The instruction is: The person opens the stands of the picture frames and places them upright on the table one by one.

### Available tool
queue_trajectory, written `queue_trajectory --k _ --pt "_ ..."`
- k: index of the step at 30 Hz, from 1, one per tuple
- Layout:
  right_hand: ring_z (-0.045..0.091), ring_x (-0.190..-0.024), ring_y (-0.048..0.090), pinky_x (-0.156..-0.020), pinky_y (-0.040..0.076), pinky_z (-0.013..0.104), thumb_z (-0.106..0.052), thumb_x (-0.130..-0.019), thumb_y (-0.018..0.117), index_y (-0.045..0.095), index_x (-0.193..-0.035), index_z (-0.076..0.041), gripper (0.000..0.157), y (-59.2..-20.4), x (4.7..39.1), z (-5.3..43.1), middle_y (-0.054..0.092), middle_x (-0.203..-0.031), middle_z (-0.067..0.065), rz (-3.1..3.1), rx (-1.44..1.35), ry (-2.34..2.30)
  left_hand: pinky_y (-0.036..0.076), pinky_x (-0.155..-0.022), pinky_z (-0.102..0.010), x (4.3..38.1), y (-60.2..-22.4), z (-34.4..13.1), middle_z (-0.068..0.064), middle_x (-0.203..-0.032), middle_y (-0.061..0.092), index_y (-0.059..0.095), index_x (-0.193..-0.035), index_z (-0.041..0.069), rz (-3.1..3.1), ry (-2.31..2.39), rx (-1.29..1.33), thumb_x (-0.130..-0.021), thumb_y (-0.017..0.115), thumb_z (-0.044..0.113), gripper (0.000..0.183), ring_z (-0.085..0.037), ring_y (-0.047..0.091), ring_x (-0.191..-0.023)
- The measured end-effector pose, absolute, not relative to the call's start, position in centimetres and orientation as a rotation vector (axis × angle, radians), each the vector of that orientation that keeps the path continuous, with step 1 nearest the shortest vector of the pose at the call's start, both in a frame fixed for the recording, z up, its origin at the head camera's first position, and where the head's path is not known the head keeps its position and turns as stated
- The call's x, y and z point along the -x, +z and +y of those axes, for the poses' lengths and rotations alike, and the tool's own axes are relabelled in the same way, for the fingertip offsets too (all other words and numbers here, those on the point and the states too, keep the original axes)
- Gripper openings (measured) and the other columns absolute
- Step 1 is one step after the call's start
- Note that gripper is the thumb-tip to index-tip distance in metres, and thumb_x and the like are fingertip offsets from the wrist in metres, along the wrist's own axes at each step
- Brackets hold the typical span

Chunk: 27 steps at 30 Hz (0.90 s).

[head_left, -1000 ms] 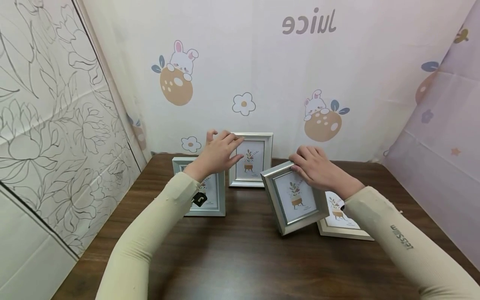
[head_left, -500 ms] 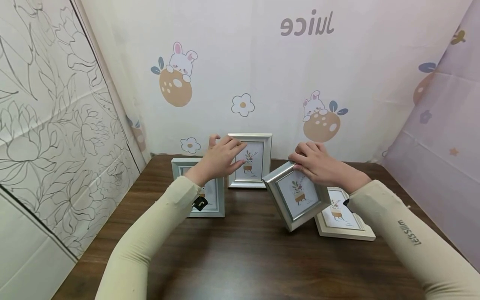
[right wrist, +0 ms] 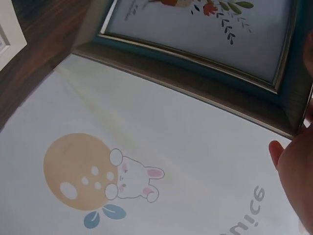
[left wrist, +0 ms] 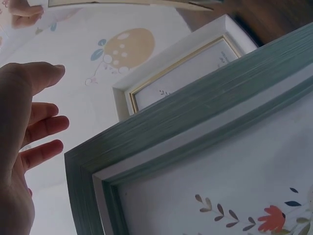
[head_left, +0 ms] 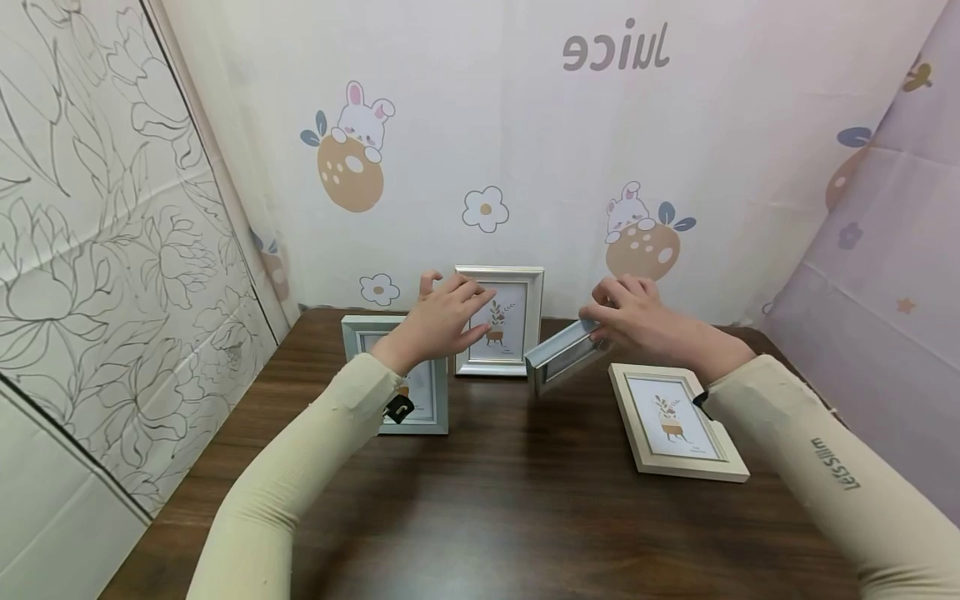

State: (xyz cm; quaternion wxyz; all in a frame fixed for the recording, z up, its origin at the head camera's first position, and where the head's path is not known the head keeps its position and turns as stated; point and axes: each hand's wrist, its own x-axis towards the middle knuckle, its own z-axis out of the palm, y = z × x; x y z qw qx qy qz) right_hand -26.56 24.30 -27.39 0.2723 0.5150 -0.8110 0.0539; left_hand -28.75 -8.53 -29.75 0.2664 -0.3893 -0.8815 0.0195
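Left hand (head_left: 437, 321) was just loose, fingers gripping nothing, right near the green-grey frame (head_left: 427, 390) that stood upright on the worktop (head_left: 525, 508). Right hand (head_left: 637, 321) had the silver frame (head_left: 566, 357) pinched by its upper edge, tipped at a slant right of the middle; couldn't tell if it touched the worktop. White frame (head_left: 510, 325) stood near the back cloth (head_left: 465, 100), and a cream frame (head_left: 675, 425) lay face up on the right. Worktop was dark brown wood-grain stuff with a dull shine. Room-wise, the back cloth had bunnies (head_left: 362, 123) on orange fruit (head_left: 351, 179) plus a backwards "Juice" (head_left: 615, 48), line-drawn flowers covered the left panel (head_left: 67, 217), and the right cloth (head_left: 885, 275) looked lilac.
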Motion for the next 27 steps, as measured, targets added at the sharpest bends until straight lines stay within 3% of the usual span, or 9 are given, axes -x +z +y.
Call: queue_trajectory --k 2,5,8,10,12,14,27 --pt "0.031 -0.086 0.038 -0.075 0.027 0.054 -0.007 -0.073 0.083 0.061 -0.106 -0.014 0.04 -27.3 26.6 24.4 0.046 -0.101 0.011 -2.167 -1.392 0.142 0.021 -0.098 -0.056 28.7 -29.7 -8.7 -0.004 -0.126 0.06 0.057 -0.14 0.009 -2.379 0.047 1.05 -0.097 0.062 0.04 0.053 -0.022 0.047 -0.118" --pt "0.032 -0.086 0.039 -0.078 0.025 0.057 -0.01 -0.069 0.085 0.062 -0.104 -0.016 0.043 -27.0 26.6 24.6 0.046 -0.102 0.012 -2.142 -1.397 0.12 0.021 -0.097 -0.056 28.7 -29.5 -8.9 -0.004 -0.127 0.06 0.057 -0.14 0.009 -2.372 0.036 1.051 -0.097 0.063 0.04 0.054 -0.022 0.047 -0.117" --pt "0.034 -0.089 0.042 -0.082 0.024 0.06 -0.028 -0.077 0.078 0.063 -0.104 -0.016 0.033 -26.8 26.6 24.9 0.047 -0.103 0.012 -2.131 -1.397 0.105 0.022 -0.096 -0.057 28.7 -29.5 -9.1 -0.004 -0.126 0.06 0.057 -0.139 0.008 -2.36 0.021 1.059 -0.095 0.063 0.041 0.055 -0.022 0.047 -0.117" --pt "0.035 -0.092 0.044 -0.083 0.023 0.061 -0.045 -0.089 0.065 0.064 -0.104 -0.016 0.033 -26.6 26.5 25.1 0.048 -0.103 0.013 -2.129 -1.39 0.103 0.021 -0.096 -0.057 28.7 -29.6 -9.1 -0.004 -0.126 0.06 0.058 -0.139 0.007 -2.356 0.004 1.067 -0.094 0.065 0.041 0.056 -0.022 0.047 -0.116" --pt "0.035 -0.093 0.044 -0.085 0.022 0.061 -0.058 -0.096 0.044 0.064 -0.104 -0.017 0.047 -26.3 26.3 25.2 0.048 -0.103 0.012 -2.133 -1.38 0.101 0.021 -0.096 -0.057 28.7 -29.6 -9.2 -0.004 -0.125 0.06 0.058 -0.138 0.007 -2.355 -0.01 1.074 -0.093 0.066 0.042 0.057 -0.023 0.047 -0.116" --pt "0.035 -0.094 0.045 -0.086 0.022 0.062 -0.062 -0.099 0.029 0.064 -0.104 -0.017 0.056 -26.2 26.1 25.3 0.048 -0.103 0.011 -2.129 -1.372 0.093 0.021 -0.096 -0.057 28.6 -29.7 -9.3 -0.004 -0.125 0.059 0.058 -0.139 0.007 -2.359 -0.015 1.075 -0.092 0.066 0.043 0.059 -0.023 0.047 -0.117" --pt "0.036 -0.09 0.046 -0.085 0.021 0.064 -0.054 -0.103 0.032 0.062 -0.104 -0.018 0.047 -26.0 24.9 26.3 0.049 -0.097 0.011 -2.008 -1.383 0.089 0.02 -0.098 -0.056 28.5 -29.3 -9.8 -0.005 -0.125 0.059 0.056 -0.141 0.009 -2.397 -0.024 1.047 -0.094 0.064 0.045 0.06 -0.023 0.047 -0.119"
